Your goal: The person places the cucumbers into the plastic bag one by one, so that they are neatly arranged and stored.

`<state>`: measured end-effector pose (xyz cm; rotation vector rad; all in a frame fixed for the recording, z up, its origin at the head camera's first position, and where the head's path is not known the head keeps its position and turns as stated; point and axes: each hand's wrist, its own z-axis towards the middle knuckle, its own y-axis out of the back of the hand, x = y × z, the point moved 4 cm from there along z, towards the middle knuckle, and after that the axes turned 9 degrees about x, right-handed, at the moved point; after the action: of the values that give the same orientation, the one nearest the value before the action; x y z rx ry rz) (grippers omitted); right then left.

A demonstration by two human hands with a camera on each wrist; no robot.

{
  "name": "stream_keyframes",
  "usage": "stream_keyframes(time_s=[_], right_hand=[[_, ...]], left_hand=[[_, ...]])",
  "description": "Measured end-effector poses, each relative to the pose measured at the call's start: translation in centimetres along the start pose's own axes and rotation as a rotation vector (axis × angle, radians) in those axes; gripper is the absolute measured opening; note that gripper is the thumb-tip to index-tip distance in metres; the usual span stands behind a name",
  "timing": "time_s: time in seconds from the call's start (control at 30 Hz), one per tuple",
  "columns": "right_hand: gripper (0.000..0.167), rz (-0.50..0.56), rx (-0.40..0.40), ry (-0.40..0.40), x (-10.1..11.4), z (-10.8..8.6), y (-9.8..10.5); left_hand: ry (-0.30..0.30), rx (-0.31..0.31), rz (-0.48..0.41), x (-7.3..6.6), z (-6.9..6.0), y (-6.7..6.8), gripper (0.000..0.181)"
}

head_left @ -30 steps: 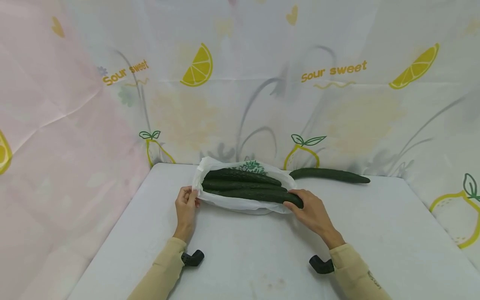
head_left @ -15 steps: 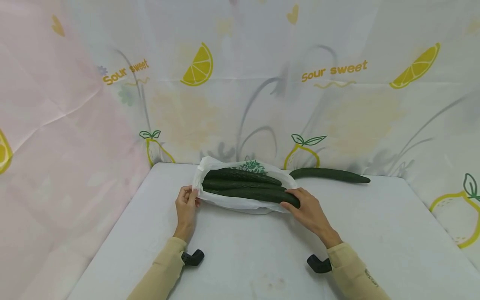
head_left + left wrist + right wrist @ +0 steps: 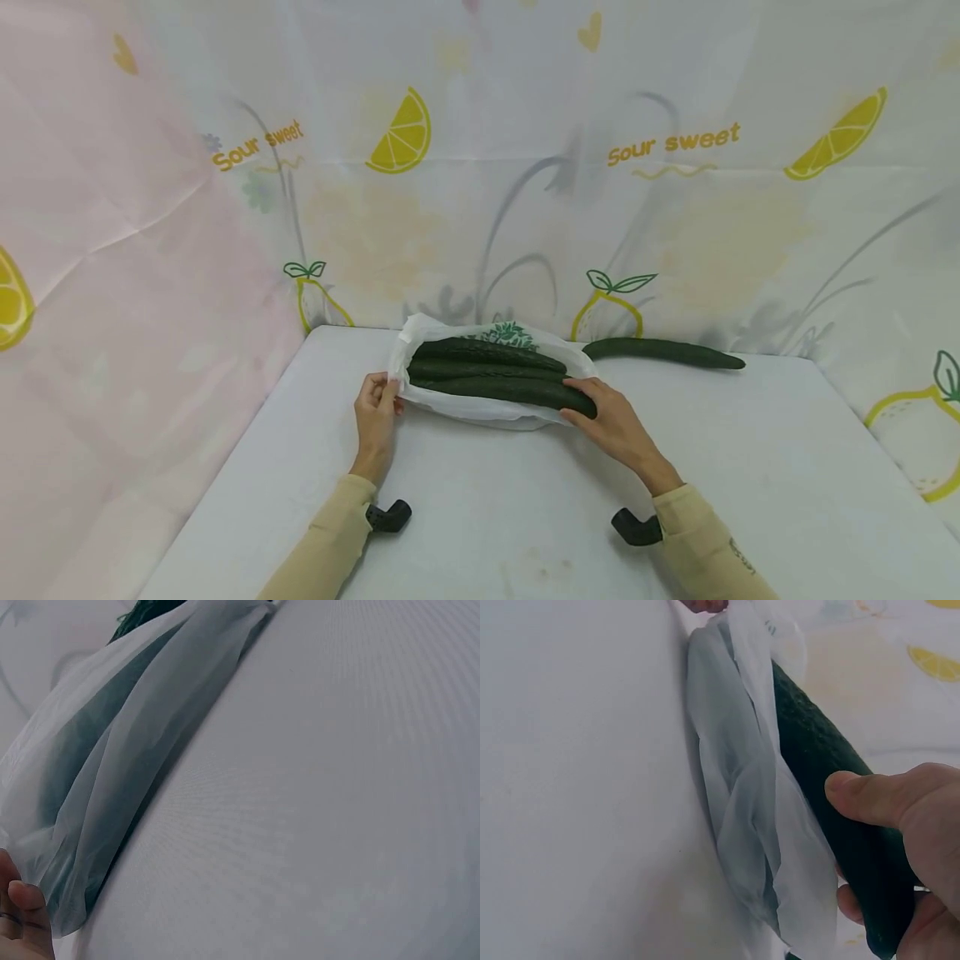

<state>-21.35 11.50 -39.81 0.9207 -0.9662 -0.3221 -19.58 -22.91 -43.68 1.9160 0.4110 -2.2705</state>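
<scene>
A white plastic bag [image 3: 480,408] with a green leaf print lies on its side, its mouth spread wide. Three dark green cucumbers are visible in it, lying lengthwise side by side. My left hand [image 3: 377,417] pinches the bag's left rim between thumb and fingers; in the left wrist view only its fingertips [image 3: 28,896] show. My right hand [image 3: 615,425] grips the right end of the front cucumber [image 3: 510,390]. In the right wrist view the thumb lies along that cucumber [image 3: 832,802], with fingers curled beneath, and its tip pokes out past the hand.
Another cucumber [image 3: 667,352] lies on the white table [image 3: 480,517] at the back right, just beyond the bag. A printed cloth backdrop [image 3: 480,208] rises directly behind the table and along the left. Black wrist mounts [image 3: 637,527] jut inward from both sleeves.
My right hand has shifted slightly left and the front cucumber has slid a little further into the bag. The left hand keeps its hold on the rim.
</scene>
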Motion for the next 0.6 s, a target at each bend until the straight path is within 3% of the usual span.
stream_keyframes(time_s=[0.23, 0.6], right_hand=[[0.048, 0.039, -0.006, -0.014, 0.0, 0.1, -0.1], [0.046, 0.06, -0.022, -0.028, 0.5, 0.4, -0.5]], left_hand=[[0.007, -0.014, 0.006, 1.5, 0.7, 0.3, 0.017], [-0.022, -0.024, 0.022, 1.3, 0.5, 0.2, 0.017]])
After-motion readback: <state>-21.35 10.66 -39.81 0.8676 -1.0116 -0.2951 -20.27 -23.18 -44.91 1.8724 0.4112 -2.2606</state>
